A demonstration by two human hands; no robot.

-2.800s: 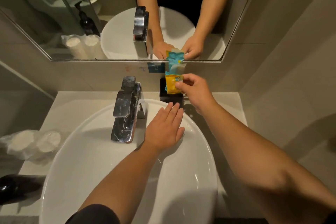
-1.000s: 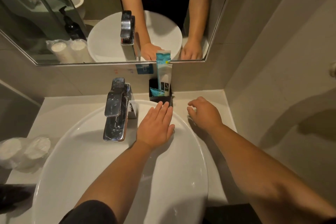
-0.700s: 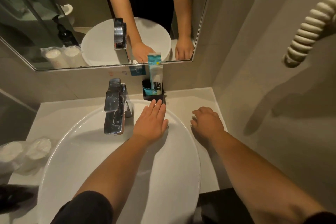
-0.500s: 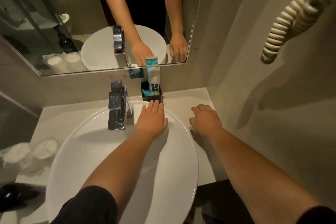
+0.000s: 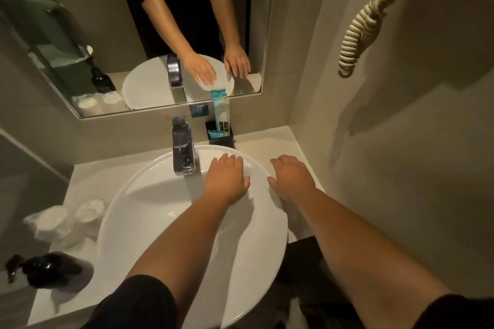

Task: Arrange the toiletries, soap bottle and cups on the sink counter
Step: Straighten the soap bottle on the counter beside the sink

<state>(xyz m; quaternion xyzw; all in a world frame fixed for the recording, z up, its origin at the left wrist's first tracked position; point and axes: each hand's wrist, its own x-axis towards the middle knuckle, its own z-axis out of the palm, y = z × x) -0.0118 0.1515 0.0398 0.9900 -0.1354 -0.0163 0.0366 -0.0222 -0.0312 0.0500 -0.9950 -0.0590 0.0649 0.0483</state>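
A small black holder (image 5: 220, 137) stands on the counter behind the basin, against the wall, with wrapped toiletry packets (image 5: 221, 112) upright in it. Two wrapped cups (image 5: 66, 218) stand at the counter's left side. Nearer me at the left corner is a dark soap bottle (image 5: 50, 270) with a pump. My left hand (image 5: 226, 181) lies flat, palm down, on the back rim of the white basin (image 5: 149, 211). My right hand (image 5: 292, 177) rests with loosely curled fingers on the basin's right rim, holding nothing.
A chrome faucet (image 5: 183, 149) rises at the back of the basin. The mirror (image 5: 149, 35) above reflects my arms and the counter. A coiled cord (image 5: 363, 27) hangs on the right wall. The white counter (image 5: 267, 144) ends at the right wall.
My right hand let go of the yellow and blue packet at the holder and came down to the basin's rim. The view has tilted and pulled back; my left hand stayed on the basin.
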